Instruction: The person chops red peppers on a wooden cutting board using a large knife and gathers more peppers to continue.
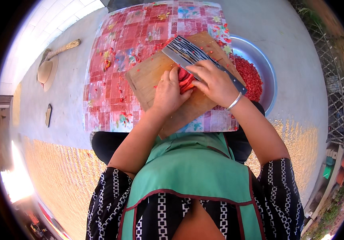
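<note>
A bunch of red peppers [185, 80] lies between my hands on a wooden cutting board [150, 76]. My left hand [168, 91] is closed around the left side of the bunch. My right hand [212, 82], with a silver bangle on its wrist, has its fingers bent onto the right side of the peppers. A cleaver [192, 53] with a patterned blade lies flat on the board just beyond my hands. Its dark riveted handle points to the right, past my right hand, which does not wrap it. My fingers partly hide the peppers.
The board sits angled on a low table with a red patterned cover [120, 32], strewn with pepper bits. To the right, a metal basin [268, 76] holds chopped red pepper [248, 78]. A phone-like dark object [48, 115], a hat [48, 73] and a straw brush [64, 48] lie at left.
</note>
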`<state>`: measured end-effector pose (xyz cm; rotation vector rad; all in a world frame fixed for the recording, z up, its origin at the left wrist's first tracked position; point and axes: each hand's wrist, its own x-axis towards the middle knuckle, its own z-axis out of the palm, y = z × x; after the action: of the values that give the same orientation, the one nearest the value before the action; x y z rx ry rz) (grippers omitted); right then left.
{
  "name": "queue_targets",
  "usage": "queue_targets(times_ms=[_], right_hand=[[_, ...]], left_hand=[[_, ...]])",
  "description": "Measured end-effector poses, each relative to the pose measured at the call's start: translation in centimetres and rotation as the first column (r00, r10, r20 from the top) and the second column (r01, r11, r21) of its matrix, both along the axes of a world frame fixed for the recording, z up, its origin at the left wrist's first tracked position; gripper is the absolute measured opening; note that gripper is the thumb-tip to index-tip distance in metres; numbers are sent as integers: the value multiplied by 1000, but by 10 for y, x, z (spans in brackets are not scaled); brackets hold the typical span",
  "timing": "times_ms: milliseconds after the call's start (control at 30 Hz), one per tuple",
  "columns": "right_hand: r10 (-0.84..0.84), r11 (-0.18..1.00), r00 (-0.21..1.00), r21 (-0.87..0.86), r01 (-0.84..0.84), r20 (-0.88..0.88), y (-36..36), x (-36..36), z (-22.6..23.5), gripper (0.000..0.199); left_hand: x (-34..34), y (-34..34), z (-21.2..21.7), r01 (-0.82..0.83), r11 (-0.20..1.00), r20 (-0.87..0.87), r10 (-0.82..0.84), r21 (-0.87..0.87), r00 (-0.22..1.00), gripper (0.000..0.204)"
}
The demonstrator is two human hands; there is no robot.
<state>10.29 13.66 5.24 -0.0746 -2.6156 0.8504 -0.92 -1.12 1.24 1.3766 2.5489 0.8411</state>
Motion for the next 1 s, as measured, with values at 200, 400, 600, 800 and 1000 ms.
queue_targets(times_ms=[200,400,600,800,1000], right_hand=[[118,992,992,40,-120,34,2,-25,-33,31],[94,992,995,82,-95,14,3,-32,-42,16],[81,992,996,99,-84,38,4,-32,-43,12],[78,997,989,13,-81,129,4,-30,-36,17],[78,997,992,1,-78,102,4,-29,-39,20]], left_hand=[[-6,0,-5,-4,996,63,-2,92,998,81],[-14,-7,-12,30,968,106,-58,247,993,74],[-20,-8,-13,160,942,25,-175,295,984,63],[-4,-5,-10,220,947,-127,-195,233,973,57],[7,1,-13,114,959,-146,-78,261,986,41]])
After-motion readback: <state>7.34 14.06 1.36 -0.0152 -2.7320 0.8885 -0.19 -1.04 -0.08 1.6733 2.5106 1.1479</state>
